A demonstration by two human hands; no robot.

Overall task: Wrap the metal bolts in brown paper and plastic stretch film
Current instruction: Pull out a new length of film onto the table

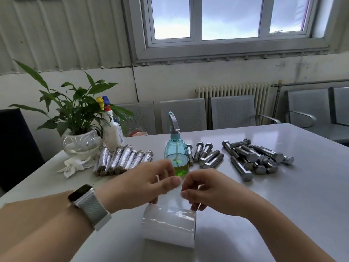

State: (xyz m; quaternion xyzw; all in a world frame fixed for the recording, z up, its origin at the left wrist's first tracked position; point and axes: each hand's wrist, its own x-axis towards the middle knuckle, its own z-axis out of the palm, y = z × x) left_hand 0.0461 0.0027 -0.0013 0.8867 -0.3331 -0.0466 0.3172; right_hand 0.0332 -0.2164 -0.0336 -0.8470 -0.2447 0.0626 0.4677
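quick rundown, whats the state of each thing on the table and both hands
stretch film roll: lying on its side, film pulled up
left hand: pinching the film edge
right hand: pinching the film edge
wrapped bolts: finished, lying in a row
bare bolts: unwrapped, in loose piles
teal spray bottle: upright, some green liquid at the bottom
white spray bottle: upright
potted plant: upright

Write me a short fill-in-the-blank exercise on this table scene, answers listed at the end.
1. The roll of stretch film lies on the table directly in front of the ____ hands.
2. The left hand has a ____ strapped at its wrist.
3. The wrapped bolts lie in a row to the ____ of the spray bottle.
4. The bare bolts lie to its ____.

Answers: two; watch; left; right
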